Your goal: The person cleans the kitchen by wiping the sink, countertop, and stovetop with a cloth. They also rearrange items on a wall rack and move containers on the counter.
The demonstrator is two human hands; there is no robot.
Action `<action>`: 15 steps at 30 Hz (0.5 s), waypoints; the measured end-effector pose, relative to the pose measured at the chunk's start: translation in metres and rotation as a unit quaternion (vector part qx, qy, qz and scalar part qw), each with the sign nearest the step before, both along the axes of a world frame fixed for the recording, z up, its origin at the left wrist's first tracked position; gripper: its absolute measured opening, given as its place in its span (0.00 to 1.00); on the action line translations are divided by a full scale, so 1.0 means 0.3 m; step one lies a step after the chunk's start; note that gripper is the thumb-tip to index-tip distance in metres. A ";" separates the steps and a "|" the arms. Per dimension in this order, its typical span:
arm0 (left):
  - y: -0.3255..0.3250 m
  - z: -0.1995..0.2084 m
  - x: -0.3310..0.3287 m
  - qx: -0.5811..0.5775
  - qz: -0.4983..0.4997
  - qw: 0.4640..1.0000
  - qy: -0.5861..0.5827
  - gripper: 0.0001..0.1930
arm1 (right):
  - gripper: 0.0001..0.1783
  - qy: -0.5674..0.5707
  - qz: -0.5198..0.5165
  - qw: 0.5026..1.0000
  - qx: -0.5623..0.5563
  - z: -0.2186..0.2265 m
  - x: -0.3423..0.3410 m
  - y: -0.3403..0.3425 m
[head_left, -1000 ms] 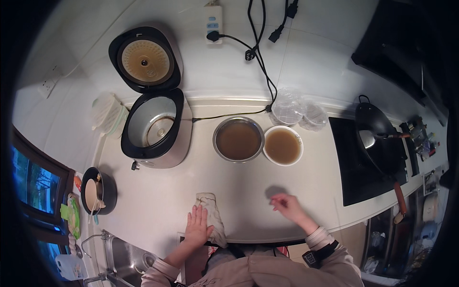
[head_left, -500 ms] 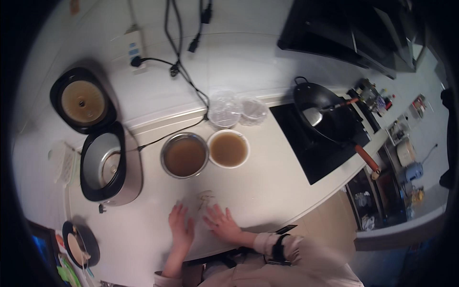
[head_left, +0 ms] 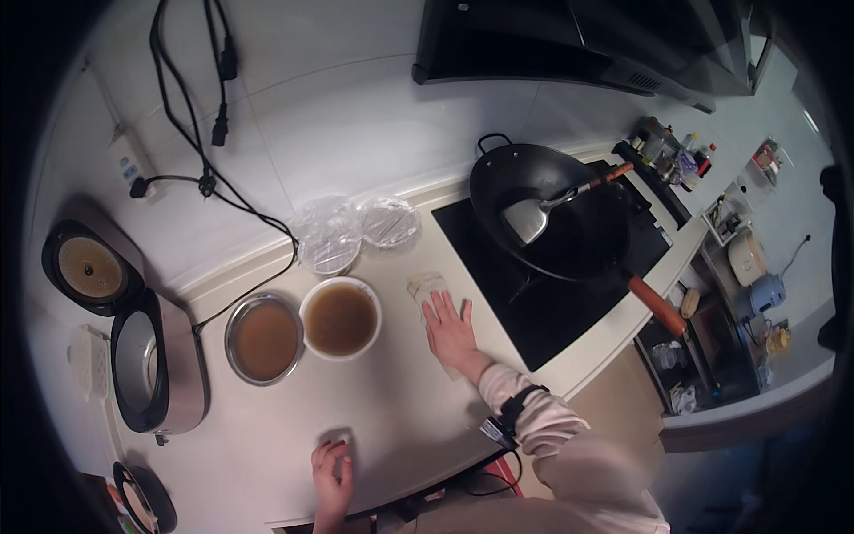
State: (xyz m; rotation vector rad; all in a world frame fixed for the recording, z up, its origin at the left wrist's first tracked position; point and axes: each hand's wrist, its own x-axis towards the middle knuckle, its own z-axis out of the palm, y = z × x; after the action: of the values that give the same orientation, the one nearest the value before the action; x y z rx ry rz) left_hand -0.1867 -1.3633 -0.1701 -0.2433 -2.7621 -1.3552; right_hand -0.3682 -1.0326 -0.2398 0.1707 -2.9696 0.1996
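Observation:
My right hand [head_left: 452, 334] lies flat on the counter with fingers stretched, pressing on a thin pale cloth [head_left: 425, 284]. Part of the cloth is hidden under the fingers and palm. To its left stand a white bowl [head_left: 341, 319] and a steel bowl [head_left: 264, 339], side by side, both filled with brownish liquid. My left hand [head_left: 332, 473] is near the front edge of the counter, fingers loosely bent and thumb apart, with nothing in it.
A black wok [head_left: 551, 214] with a spatula [head_left: 531, 216] sits on the dark cooktop [head_left: 516, 294] at right. Plastic-wrapped containers [head_left: 329, 236] stand against the wall. At left is a rice cooker [head_left: 160, 365] with its lid up; a black cable [head_left: 245, 298] runs behind the bowls.
My right hand and the cloth have moved right and away, toward the cooktop. My left hand has stayed near the front, now further from the right. The view has shifted right.

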 end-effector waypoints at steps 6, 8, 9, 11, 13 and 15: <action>0.207 0.015 0.026 -0.041 -0.014 0.999 -0.010 0.08 | 0.28 0.016 -0.055 0.998 -0.020 -0.027 -0.269 0.147; 0.242 0.024 0.056 -0.054 -0.013 0.998 -0.008 0.08 | 0.28 0.006 -0.055 0.998 -0.037 -0.033 -0.256 0.158; 0.252 0.028 0.071 -0.047 -0.012 0.999 -0.012 0.08 | 0.28 0.020 -0.046 0.998 -0.038 -0.032 -0.232 0.156; 0.268 0.028 0.099 -0.038 -0.005 0.999 -0.018 0.08 | 0.28 -0.003 -0.043 0.999 -0.030 -0.024 -0.139 0.135; 0.274 0.019 0.118 -0.026 -0.015 1.000 -0.004 0.09 | 0.28 0.002 0.017 0.999 -0.045 -0.004 -0.006 0.113; 0.277 0.008 0.134 -0.004 -0.031 1.000 0.001 0.09 | 0.28 -0.019 0.058 0.998 -0.034 0.024 0.175 0.089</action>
State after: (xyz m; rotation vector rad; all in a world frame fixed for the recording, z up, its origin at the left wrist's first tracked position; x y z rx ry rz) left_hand -0.1464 -1.2802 -0.1678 -0.3332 -2.7804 -1.3570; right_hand -0.3157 -1.0058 -0.2327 0.3362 -2.9869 0.3202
